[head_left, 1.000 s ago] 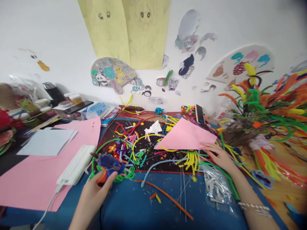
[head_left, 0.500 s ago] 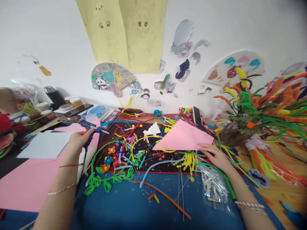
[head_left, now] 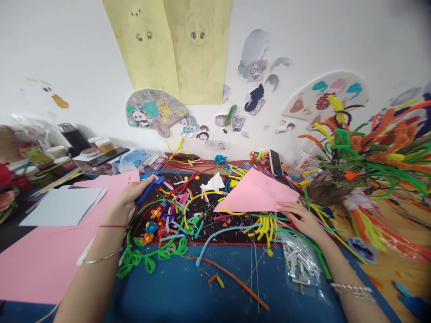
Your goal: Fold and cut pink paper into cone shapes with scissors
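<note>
My left hand (head_left: 133,197) is closed around a blue hot glue gun (head_left: 152,187), with a pale glue stick poking out at its right end. It is raised over the left part of the dark mat. On the right, my right hand (head_left: 301,220) grips the lower right edge of a folded pink sheet of paper (head_left: 259,193); part of its grip is hidden. Under that sheet lie yellow pipe cleaners (head_left: 266,226). Green pipe cleaner loops (head_left: 134,259) and small balloon-like flowers (head_left: 151,226) rest below the glue gun.
Large pink paper (head_left: 37,264) with white sheets (head_left: 63,206) on it covers the left side. A clear bag of white sticks (head_left: 301,260) sits near my right wrist. An orange pipe cleaner (head_left: 235,278) lies on the blue table cover. Bundled pipe cleaners (head_left: 350,148) stand at right.
My left hand has moved right with the glue gun, from over the pink paper toward the mat's pile. My right hand and the folded pink sheet stay nearly where they were.
</note>
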### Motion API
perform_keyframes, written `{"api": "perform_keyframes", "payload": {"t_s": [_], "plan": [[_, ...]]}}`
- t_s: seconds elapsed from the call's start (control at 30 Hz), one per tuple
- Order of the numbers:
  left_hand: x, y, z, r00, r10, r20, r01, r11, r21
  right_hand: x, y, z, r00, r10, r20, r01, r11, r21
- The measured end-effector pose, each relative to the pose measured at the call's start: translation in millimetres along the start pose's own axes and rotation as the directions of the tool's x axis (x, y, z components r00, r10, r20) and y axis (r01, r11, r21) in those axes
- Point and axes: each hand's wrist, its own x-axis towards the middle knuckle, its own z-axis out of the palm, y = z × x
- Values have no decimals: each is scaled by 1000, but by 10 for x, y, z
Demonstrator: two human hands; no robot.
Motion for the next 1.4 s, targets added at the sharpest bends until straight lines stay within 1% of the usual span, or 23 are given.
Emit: {"api": "perform_keyframes", "payload": {"t_s": [0.07,0.1,0.2,0.3,0.43,0.53,0.6,0.63,0.7,0.8,0.87,0.93,1.03,1.13,1.2,1.23,1.3,1.37,1.4], "plan": [[15,-5,111,997,-35,63,34,999,10,-2,0,-3,1000,-1,2,1,1000,-1],[24,-26,150,996,-53,76,51,998,24,-3,-1,-6,1000,-3,4,3,1000,-2],[46,-132,197,997,-74,28,70,990,121,-1,-5,-15,1000,-4,6,4,1000,-12],[50,-244,182,999,-41,-21,46,953,299,3,-5,-20,1000,-4,5,4,1000,-24],[13,-325,177,996,73,-56,-30,837,546,2,-1,-20,1000,-6,11,7,999,-33],[-66,-305,184,977,187,-99,-67,719,692,0,-10,-23,1000,-21,21,22,999,-38],[-145,-236,185,953,284,-103,-109,644,757,3,-25,-27,999,-41,32,42,998,-45],[-192,-183,188,939,333,-87,-145,611,779,7,-35,-29,998,-52,35,53,997,-51],[-298,-42,216,905,424,-15,-246,552,797,22,-58,-31,997,-71,35,73,995,-68],[-494,232,359,830,540,142,-437,471,766,56,-102,-28,995,-94,18,95,990,-104],[-658,430,544,757,608,242,-563,417,714,85,-139,-30,994,-111,3,111,985,-131],[-851,612,797,676,671,304,-660,367,656,116,-186,-43,991,-133,-13,129,979,-158],[-1157,810,1256,538,734,414,-792,272,547,173,-298,-91,983,-182,-23,175,965,-194],[-1394,898,1723,396,764,510,-884,169,435,256,-489,-168,968,-251,-25,240,945,-222],[-1472,914,1980,312,775,550,-920,100,380,334,-665,-227,953,-298,-48,278,930,-242],[-1484,917,2081,276,781,561,-930,69,362,383,-763,-258,945,-320,-64,295,921,-252],[-1459,917,2215,225,793,566,-937,17,349,498,-971,-319,927,-366,-86,332,904,-269],[-1389,916,2261,195,806,559,-933,-23,358,639,-1185,-375,909,-404,-102,362,888,-283],[-1347,916,2257,187,813,551,-929,-37,368,717,-1293,-401,903,-416,-106,372,882,-289]]}}
